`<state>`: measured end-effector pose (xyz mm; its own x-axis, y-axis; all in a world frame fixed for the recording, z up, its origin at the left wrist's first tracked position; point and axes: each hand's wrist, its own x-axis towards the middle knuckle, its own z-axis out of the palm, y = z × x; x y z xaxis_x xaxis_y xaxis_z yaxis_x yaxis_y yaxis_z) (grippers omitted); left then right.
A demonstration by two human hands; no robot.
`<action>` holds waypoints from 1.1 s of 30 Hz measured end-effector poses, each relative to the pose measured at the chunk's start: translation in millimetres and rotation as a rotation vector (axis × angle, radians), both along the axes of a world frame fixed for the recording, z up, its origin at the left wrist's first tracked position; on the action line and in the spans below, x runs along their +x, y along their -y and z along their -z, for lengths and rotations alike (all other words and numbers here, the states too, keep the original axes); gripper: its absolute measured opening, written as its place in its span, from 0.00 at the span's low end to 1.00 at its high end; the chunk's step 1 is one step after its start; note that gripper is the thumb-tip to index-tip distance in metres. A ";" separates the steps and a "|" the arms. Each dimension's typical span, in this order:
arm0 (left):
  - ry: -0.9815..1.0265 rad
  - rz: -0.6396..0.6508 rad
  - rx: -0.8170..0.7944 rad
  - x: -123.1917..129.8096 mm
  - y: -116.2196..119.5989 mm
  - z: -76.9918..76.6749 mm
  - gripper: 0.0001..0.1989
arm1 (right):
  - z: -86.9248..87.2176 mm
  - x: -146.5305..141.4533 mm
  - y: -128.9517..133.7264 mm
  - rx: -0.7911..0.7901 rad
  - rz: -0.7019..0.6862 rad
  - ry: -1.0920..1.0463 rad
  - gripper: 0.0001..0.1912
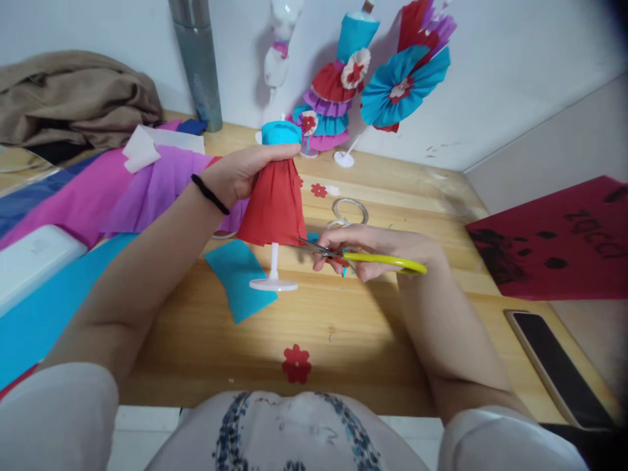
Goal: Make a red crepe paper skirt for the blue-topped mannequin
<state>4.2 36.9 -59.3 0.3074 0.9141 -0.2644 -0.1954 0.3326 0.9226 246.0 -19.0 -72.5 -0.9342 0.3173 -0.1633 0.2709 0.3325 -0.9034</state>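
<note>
My left hand (pixel 245 171) is closed round the waist of a small dress form, its thumb lying across the front. The form wears a blue paper band (pixel 281 133) on top and a pleated red crepe paper skirt (pixel 273 208) below. Its white stand (pixel 273 284) rests on the wooden table. My right hand (pixel 363 245) grips yellow-handled scissors (pixel 385 261), whose blades point left and meet the lower right hem of the skirt. Whether the blade tips have paper between them is too small to tell. A blue paper piece (pixel 240 278) lies behind the stand.
Decorated dress forms (pixel 333 88) stand along the wall beside a grey-green bottle (pixel 196 72). Purple crepe paper (pixel 147 186) and a white device (pixel 42 265) lie left. A tape roll (pixel 350 210), a red paper flower (pixel 297 364) and a phone (pixel 559 366) are on the table.
</note>
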 end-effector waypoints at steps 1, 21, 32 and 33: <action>0.005 0.000 -0.016 0.8 0.7 0.1 0.10 | 0.4 -0.3 0.0 -0.002 0.003 0.000 0.34; 0.055 0.072 -0.022 3.0 3.3 6.7 0.09 | 0.9 -3.7 4.5 -0.065 0.058 0.058 0.23; 0.076 0.109 -0.017 1.1 2.4 9.4 0.08 | -0.1 -4.5 6.4 0.024 0.077 0.061 0.24; 0.073 0.110 -0.021 1.2 2.9 9.0 0.09 | -0.3 -4.8 6.7 0.015 0.079 0.064 0.24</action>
